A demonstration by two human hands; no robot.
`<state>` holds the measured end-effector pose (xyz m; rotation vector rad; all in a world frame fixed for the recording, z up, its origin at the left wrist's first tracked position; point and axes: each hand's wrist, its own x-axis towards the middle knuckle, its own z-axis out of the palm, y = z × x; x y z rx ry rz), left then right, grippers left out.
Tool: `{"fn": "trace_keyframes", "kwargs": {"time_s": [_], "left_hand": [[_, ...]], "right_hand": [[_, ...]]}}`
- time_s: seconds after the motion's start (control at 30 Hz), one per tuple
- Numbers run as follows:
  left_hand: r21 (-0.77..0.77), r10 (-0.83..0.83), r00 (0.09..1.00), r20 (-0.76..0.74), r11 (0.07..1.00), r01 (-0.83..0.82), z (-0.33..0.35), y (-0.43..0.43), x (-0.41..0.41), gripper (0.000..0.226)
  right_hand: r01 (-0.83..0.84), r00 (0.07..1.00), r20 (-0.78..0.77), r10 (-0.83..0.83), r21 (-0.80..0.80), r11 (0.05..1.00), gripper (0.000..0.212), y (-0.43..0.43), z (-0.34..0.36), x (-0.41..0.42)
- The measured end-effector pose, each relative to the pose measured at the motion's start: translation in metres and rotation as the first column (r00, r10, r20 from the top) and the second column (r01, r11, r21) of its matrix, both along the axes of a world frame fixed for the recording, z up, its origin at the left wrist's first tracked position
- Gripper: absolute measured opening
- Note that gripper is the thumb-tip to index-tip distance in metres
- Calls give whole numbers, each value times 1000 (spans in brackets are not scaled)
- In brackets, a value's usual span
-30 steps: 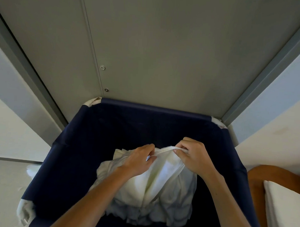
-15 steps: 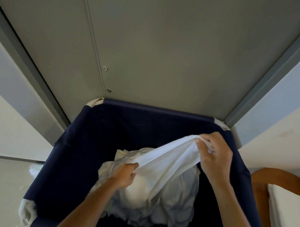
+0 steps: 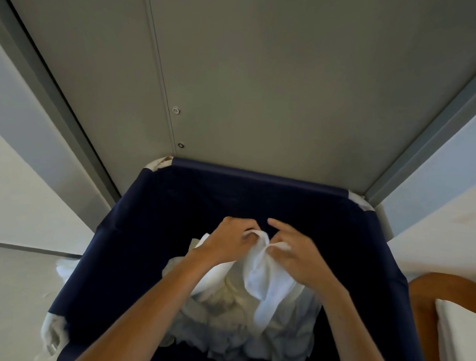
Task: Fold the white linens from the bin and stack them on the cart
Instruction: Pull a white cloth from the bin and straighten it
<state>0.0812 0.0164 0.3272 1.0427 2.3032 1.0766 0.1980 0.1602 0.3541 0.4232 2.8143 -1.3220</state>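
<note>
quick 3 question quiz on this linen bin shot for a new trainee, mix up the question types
1. True or false: the left hand and right hand both hold one white cloth.
2. The bin fabric is: A red, B navy, C green.
3. Fill in: the crumpled linen pile lies ___ the bin.
Key: 1 true; 2 B; 3 inside.

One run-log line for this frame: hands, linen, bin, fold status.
left hand: grips white linen | right hand: pinches it | navy bin: pile of linens beneath | fold: not begun
</note>
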Motion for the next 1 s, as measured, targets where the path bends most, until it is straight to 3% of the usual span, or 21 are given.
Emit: {"fn": "trace_keyframes", "kwargs": {"time_s": [0.07, 0.2, 0.27, 0.37, 0.47, 0.53, 0.63, 0.8, 0.9, 1.0], "left_hand": [[44, -5, 1000, 8, 999, 4, 9, 5, 3, 17], [47, 34, 998, 62, 998, -37, 6, -3, -2, 8], [-41, -16, 997, 71, 999, 19, 1, -11, -7, 12], [-243, -85, 996, 29, 966, 89, -12, -25, -19, 13], [-339, -81, 996, 33, 937, 88, -30, -42, -25, 18], [-362, -53, 997, 60, 929, 71, -40, -56, -26, 10], [-399, 27, 998, 51, 917, -4, -56, -75, -30, 25], [-410, 187, 981, 41, 899, -154, -71, -91, -30, 22], [-407, 281, 960, 9, 877, -253, -72, -93, -31, 13], [-427, 335, 942, -18, 849, -310, -69, -92, -33, 25]], "right_hand": [[-86, 995, 60, 83, 51, 995, 10, -11, -10, -9], [-65, 991, 118, 55, 79, 995, 10, -19, -14, -16], [-43, 996, 88, 34, 105, 994, 18, -19, -16, -15], [26, 999, 27, -29, 104, 994, 13, -14, -10, -11], [80, 995, -67, -74, 100, 992, 13, -3, -3, -4], [129, 987, -102, -122, 66, 989, 14, 5, 3, 1], [216, 970, -114, -213, 12, 976, 16, 18, 10, 9], [314, 945, -94, -315, -19, 949, 14, 29, 6, 13], [351, 932, -92, -351, -16, 936, 11, 28, -2, 9], [403, 912, -103, -397, 51, 914, 9, 30, -18, 1]]}}
